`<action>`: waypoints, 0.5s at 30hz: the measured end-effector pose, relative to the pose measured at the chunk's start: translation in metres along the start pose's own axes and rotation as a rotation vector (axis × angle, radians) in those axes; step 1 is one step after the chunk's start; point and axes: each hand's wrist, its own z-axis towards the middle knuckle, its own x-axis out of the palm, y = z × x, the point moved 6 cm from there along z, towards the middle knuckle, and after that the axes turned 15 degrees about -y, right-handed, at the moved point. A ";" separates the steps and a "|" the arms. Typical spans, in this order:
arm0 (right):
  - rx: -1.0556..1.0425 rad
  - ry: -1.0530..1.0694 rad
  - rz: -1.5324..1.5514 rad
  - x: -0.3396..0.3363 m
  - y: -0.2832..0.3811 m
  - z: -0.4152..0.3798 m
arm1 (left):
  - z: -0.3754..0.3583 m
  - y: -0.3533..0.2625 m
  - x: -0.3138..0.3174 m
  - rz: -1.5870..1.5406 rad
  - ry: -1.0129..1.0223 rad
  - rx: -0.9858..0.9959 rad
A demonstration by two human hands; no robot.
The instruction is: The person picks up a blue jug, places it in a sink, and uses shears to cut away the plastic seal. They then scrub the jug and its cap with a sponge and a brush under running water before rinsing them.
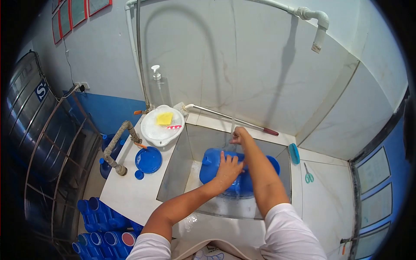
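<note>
Sink walls enclose a blue jug under the left hand, grip spread; the right hand's is unclear.

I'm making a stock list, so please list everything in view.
Sink: one, grey, in counter
Jug: one, blue, in sink
Basin: one, white, left counter
Sponge: one, yellow, in basin
Strip: one, red-white, in basin
Round item: one, blue, left counter
Small cap: one, blue, beside that
Pump bottle: one, clear, behind basin
Rod: one, silver, behind sink
Oval item: one, teal, beside sink
Scissors: one, teal-handled, right counter
Containers: several, blue, left floor
Tank: one, metallic, left
Pipes: several, white or grey, wall and counter
Framed sheets: several, red-edged, left wall
Left hand: one, bare, on jug
Right hand: one, bare, over sink
</note>
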 end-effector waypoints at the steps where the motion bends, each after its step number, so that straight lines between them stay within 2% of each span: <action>1: -0.030 0.122 -0.116 0.000 0.008 -0.001 | 0.001 0.008 -0.015 0.162 -0.071 -0.116; 2: -0.026 0.117 -0.118 -0.006 0.018 -0.008 | 0.001 0.013 -0.010 0.156 -0.069 -0.117; 4: -0.336 0.421 -0.327 -0.001 0.049 -0.036 | 0.002 0.033 0.011 0.150 -0.127 -0.158; 6: -0.302 0.441 -0.357 -0.004 0.070 -0.070 | 0.006 0.051 0.024 0.074 -0.101 -0.199; 8: -0.265 0.465 -0.374 -0.003 0.080 -0.097 | 0.012 0.066 0.022 -0.012 -0.198 -0.239; 12: -0.206 0.476 -0.294 -0.007 0.091 -0.103 | 0.026 0.098 0.038 -0.183 -0.195 -0.276; 15: -0.206 0.381 -0.318 -0.013 0.092 -0.104 | 0.038 0.118 0.042 -0.335 -0.087 -0.351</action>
